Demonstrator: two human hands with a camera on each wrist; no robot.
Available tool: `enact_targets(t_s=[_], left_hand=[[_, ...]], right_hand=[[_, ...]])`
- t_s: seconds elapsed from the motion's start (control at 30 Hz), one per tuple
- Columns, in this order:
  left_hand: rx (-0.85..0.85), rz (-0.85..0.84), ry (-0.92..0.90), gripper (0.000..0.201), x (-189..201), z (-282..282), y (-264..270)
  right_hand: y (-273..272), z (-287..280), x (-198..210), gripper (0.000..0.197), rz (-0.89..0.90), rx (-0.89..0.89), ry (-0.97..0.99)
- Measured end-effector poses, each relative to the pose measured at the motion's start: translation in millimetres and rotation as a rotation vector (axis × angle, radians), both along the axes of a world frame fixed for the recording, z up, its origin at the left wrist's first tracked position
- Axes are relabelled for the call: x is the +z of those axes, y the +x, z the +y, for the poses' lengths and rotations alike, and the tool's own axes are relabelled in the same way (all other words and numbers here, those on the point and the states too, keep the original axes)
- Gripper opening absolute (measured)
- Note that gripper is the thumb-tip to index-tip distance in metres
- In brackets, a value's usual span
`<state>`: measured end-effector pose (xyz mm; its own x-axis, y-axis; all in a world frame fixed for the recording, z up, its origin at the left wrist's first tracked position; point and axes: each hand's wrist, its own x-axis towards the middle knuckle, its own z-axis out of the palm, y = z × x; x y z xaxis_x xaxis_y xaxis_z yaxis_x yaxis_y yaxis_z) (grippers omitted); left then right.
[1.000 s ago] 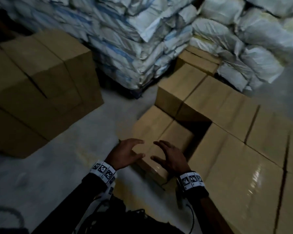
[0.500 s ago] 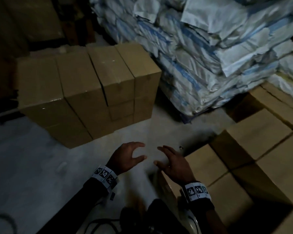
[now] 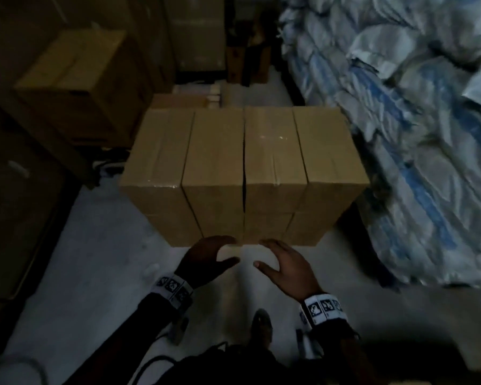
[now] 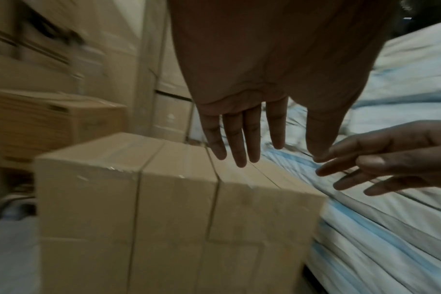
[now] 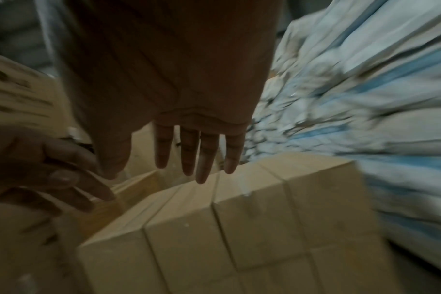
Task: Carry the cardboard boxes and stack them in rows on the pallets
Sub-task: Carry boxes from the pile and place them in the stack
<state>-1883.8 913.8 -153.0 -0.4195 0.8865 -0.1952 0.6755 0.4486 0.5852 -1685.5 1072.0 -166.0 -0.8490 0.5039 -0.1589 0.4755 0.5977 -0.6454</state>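
Two large masses flank my view: a wall of white and blue sacks (image 3: 400, 151) along the right, and dark cartons (image 3: 75, 87) piled on the left and rear. Between them, on the pale floor (image 3: 95, 273), I note the stack of cardboard boxes (image 3: 242, 173). Its top layer is four boxes set side by side in one row, long sides touching except for a narrow dark gap down the middle pair. A second layer shows beneath, its seams offset from those above. I cannot tell what the stack rests on; its base is in shadow. The right side of the stack stands just beside the sacks.

My left hand (image 3: 208, 259) hangs in front of the near face of the stack, fingers (image 4: 252, 137) straight and slightly spread, holding nothing. My right hand (image 3: 286, 266) is level with it, near but not touching it, fingers (image 5: 204, 157) likewise extended and holding nothing. Neither hand is in contact with the boxes. Each wrist carries a white band (image 3: 324, 308) printed with black square markers. The wrist views are blurred at the edges.
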Motion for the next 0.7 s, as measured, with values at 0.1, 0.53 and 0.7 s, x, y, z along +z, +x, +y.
enact_targets(t_s=[0.1,0.53,0.7], left_hand=[[0.098,0.018,-0.030,0.055,6,20,-32],[0.323,0.066,-0.076,0.060,-4,14,-230],[0.271,0.096,-0.143,0.065,-29,14,-349]], right_hand=[[-50,38,-2,0.064,-0.026,0.127,0.001],[-257,69,-8,0.066,-0.104,0.433,-0.008],[-351,87,-12,0.071,-0.245,0.357,0.014]])
